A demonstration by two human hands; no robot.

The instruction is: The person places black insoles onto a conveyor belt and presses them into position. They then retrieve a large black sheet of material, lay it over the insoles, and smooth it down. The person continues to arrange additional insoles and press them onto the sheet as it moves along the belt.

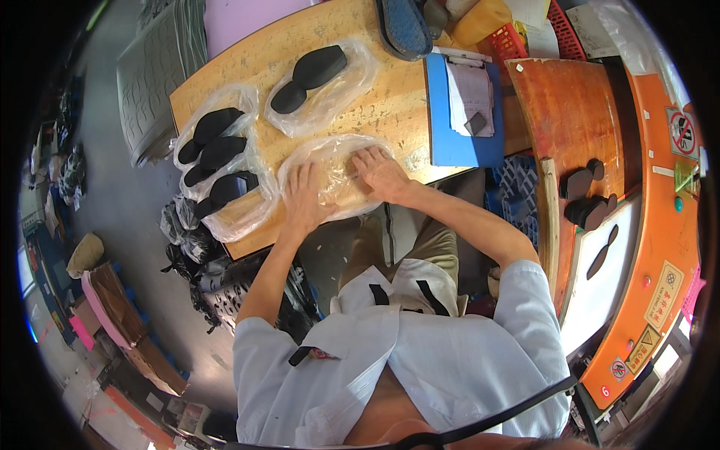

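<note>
Both my hands lie on a clear plastic bag [334, 166] near the front edge of the wooden table [401, 94]. My left hand [304, 199] rests on the bag's left part, fingers stretched forward. On its right part, my right hand [381, 177] presses with the fingers spread and pointing left. Neither hand grips anything. Behind this bag, a black sole-shaped piece [320, 67] with a wide and a narrow part lies on another clear bag [352, 88]. To the left, several similar black pieces [223, 153] sit in a row on overlapping clear bags [259, 206].
A blue clipboard [450, 146] with papers is at the table's right. Dark blue soles [403, 30] stand at the back, beside red baskets [508, 41]. More black pieces [589, 193] lie on an orange machine [645, 255] at right. Dark plastic bags [191, 238] sit left of the table.
</note>
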